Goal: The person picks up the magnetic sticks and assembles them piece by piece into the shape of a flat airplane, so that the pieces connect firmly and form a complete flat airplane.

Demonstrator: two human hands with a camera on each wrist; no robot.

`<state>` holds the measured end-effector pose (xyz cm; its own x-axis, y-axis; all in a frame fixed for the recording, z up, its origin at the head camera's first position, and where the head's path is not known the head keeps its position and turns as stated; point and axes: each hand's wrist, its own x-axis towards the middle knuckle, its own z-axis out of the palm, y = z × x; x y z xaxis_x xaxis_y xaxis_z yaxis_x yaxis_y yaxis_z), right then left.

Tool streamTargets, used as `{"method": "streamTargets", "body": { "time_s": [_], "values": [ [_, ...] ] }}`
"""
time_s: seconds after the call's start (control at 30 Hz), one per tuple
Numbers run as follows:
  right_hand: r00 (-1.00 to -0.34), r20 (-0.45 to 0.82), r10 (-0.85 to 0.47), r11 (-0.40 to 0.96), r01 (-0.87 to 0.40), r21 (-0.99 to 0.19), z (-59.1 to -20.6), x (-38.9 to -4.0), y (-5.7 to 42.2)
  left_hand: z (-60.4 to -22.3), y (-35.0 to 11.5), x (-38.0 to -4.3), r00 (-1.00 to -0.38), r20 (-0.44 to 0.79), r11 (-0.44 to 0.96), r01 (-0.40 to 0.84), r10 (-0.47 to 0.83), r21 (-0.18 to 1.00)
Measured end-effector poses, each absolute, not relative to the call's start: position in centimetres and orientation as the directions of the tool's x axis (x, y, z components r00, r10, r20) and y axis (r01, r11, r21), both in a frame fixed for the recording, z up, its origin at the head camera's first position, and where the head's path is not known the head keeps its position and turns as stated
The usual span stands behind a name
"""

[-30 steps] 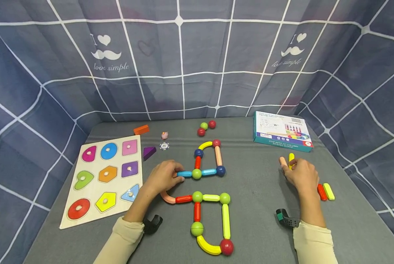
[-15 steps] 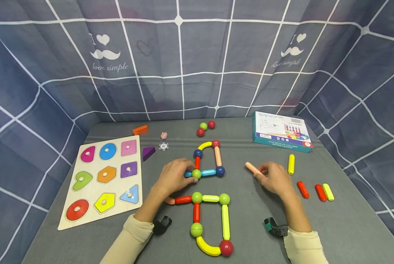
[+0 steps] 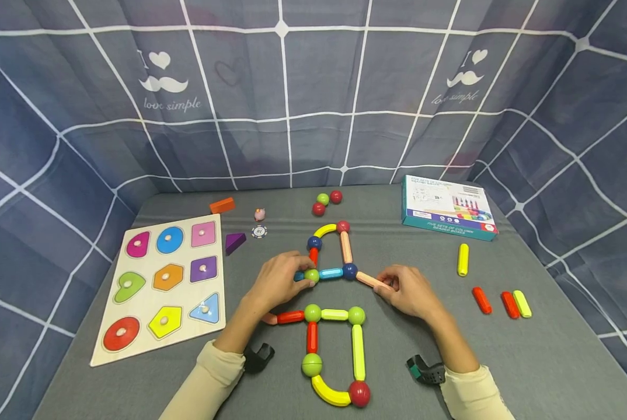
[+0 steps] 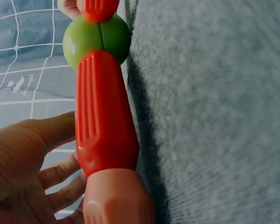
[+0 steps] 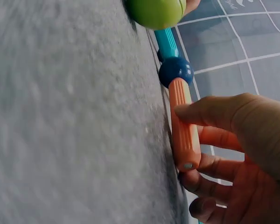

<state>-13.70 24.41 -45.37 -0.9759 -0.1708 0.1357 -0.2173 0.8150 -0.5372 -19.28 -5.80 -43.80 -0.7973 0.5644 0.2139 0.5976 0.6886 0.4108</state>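
Observation:
My left hand [image 3: 278, 281] pinches the green ball [image 3: 312, 276] of the farther magnetic stick-and-ball figure, thumb on the near side. A short stretch of a blue stick shows between its fingers. With thumb and fingers my right hand [image 3: 409, 291] holds a peach stick [image 5: 183, 133], whose far end meets the dark blue ball [image 3: 349, 270]. From that ball a blue stick [image 3: 331, 273] runs to the green ball and another peach stick [image 3: 346, 247] runs up to a red ball [image 3: 342, 227]. In the left wrist view, a red stick [image 4: 105, 112] of the nearer figure stands before the hand.
Closer to me lies the second figure, with a lime stick [image 3: 358, 353] and a yellow curved stick [image 3: 330, 392]. A shape puzzle board [image 3: 147, 303] is at left. Loose sticks, including a yellow one [image 3: 463, 260], lie right, below a box [image 3: 447, 207]. Small balls [image 3: 319, 209] sit behind.
My right hand has carried the peach stick left from the loose sticks to the dark blue ball. My left hand has shifted right along the blue stick to the green ball.

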Motion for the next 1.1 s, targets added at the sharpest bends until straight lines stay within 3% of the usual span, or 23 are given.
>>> {"method": "streamTargets", "body": {
  "time_s": [0.33,0.47,0.6,0.77,0.93,1.1],
  "values": [
    [-0.977,0.156,-0.147,0.797,-0.21,-0.566,-45.6,-13.6,24.7,-43.8,-5.8,-19.2,-0.797,0.21,0.685,0.597,0.567,0.417],
    [-0.979,0.188,-0.071,0.791,-0.17,-0.587,-45.2,-13.6,26.6,-43.4,-5.7,-18.9,-0.774,0.225,0.677,0.628,0.591,0.383],
    [-0.949,0.264,0.174,0.831,-0.003,-0.556,-44.8,-13.7,30.0,-42.8,-5.3,-18.3,-0.729,0.236,0.63,0.678,0.642,0.379],
    [-0.827,0.259,0.499,0.798,0.322,-0.51,-44.6,-13.4,33.8,-42.7,-4.5,-17.3,-0.642,0.206,0.505,0.73,0.739,0.462],
    [-0.781,0.184,0.597,0.752,0.465,-0.467,-45.0,-13.2,36.0,-43.0,-3.4,-16.3,-0.54,0.142,0.416,0.767,0.829,0.488],
    [-0.791,0.122,0.6,0.746,0.498,-0.441,-45.6,-13.4,36.4,-43.2,-2.5,-15.7,-0.512,0.095,0.418,0.782,0.854,0.463]
  ]
}}
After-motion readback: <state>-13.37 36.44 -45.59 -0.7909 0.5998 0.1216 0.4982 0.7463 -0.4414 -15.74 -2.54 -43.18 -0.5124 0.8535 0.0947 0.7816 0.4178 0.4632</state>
